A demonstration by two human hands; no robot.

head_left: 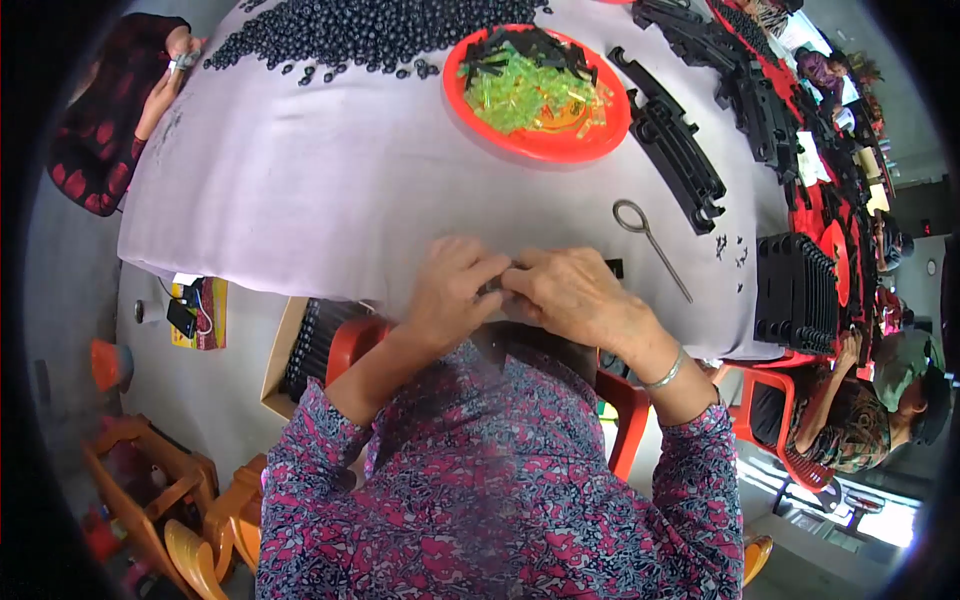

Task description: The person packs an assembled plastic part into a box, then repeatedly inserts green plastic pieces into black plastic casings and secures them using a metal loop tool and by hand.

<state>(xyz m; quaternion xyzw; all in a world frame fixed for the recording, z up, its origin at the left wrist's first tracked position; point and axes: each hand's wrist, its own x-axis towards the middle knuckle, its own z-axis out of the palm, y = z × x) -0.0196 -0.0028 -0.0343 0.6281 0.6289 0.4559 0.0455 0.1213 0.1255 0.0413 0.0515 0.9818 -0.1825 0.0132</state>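
Pinching at a small dark piece (pixel 491 286), R hand (pixel 572 292) sits at the near edge of the pale pinkish-white cloth-covered table (pixel 300 180), fingers curled in, thumb & index tips closed on it. L hand (pixel 455 290) meets it from the other side, fingers bent, tips by the same piece; motion blur there, so can't tell if L actually grips. Piece is b/w the two hands, mostly hidden, exact shape unclear. Silver-coloured bracelet (pixel 667 371) on R wrist.

Just R of R hand: small black rectangular piece (pixel 614 268) at table edge. Farther R, a thin dark metal rod w/ ring-shaped end (pixel 667 262) lies diagonally, ring pointing far. Beyond it, long black moulded plastic parts (pixel 680 165) lie side by side, w/ tiny black pieces (pixel 720 248) scattered near their near end. At R edge, a stack of black ribbed plastic trays (pixel 795 295).

Far centre: round red plastic plate (pixel 550 150) w/ translucent green strips (pixel 510 95) & flat black strips (pixel 530 42). Far L of plate, big heap of shiny round black beads (pixel 360 30), some loose along its near side. Another person's hand (pixel 160 100) at table's far L; seated person in dark cap (pixel 850 420) at R.
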